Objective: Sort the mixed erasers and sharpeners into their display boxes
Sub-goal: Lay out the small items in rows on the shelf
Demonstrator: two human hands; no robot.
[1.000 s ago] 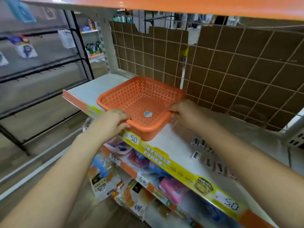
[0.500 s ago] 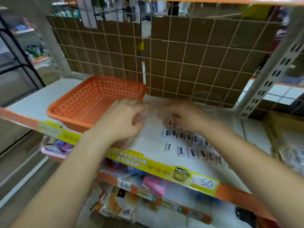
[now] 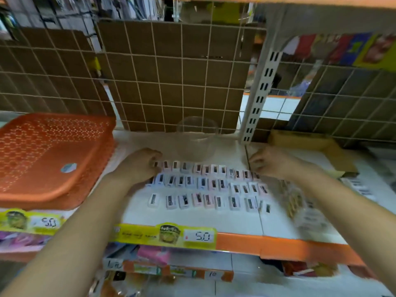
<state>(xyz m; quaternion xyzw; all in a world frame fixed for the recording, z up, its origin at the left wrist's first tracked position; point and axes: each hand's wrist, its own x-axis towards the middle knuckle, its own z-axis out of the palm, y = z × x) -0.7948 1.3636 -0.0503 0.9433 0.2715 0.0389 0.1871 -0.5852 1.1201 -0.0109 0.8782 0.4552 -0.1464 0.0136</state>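
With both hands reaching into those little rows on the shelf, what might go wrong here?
Three risks, as guesses:
1. The left hand and right hand sit at the ends of the back row of sharpeners; a sweep may scatter the neat rows.
2. The clear cup stands just behind and may get knocked.
3. The front row lies near the shelf edge; pieces might fall.

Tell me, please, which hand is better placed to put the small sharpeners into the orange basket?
Probably the left hand. It rests at the left end of the sharpeners, right beside the orange basket. The right hand is at the far right end of the rows.
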